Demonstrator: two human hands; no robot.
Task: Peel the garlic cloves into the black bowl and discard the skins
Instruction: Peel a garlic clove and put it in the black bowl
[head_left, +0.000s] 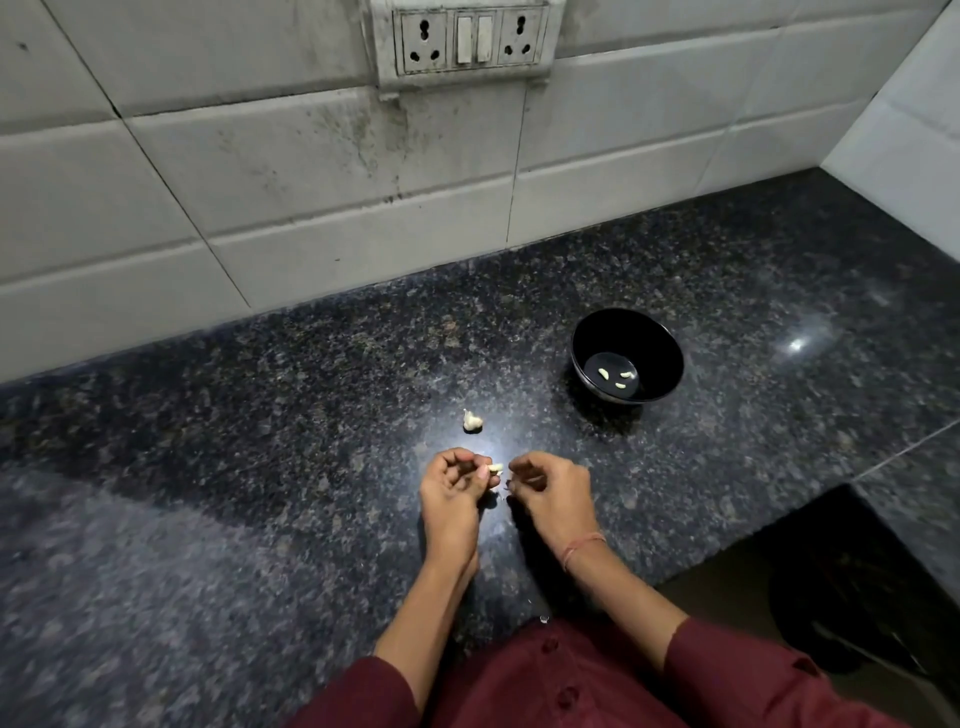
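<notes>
My left hand (451, 486) pinches a pale garlic clove (496, 468) at its fingertips, low over the dark granite counter (260, 493). My right hand (553, 491) hovers just right of the clove with curled fingers; a small scrap of skin (506, 486) seems to hang by its fingertips. A piece of garlic bulb (471, 421) lies on the counter just beyond my hands. The black bowl (626, 332) stands farther off to the right with three peeled cloves (618, 376) inside.
A tiled wall (311, 182) with a socket panel (467, 41) rises behind the counter. The counter's edge drops off at lower right, where a dark bin or bag (852, 603) sits on the floor. A second tiled wall (914, 130) closes the right side.
</notes>
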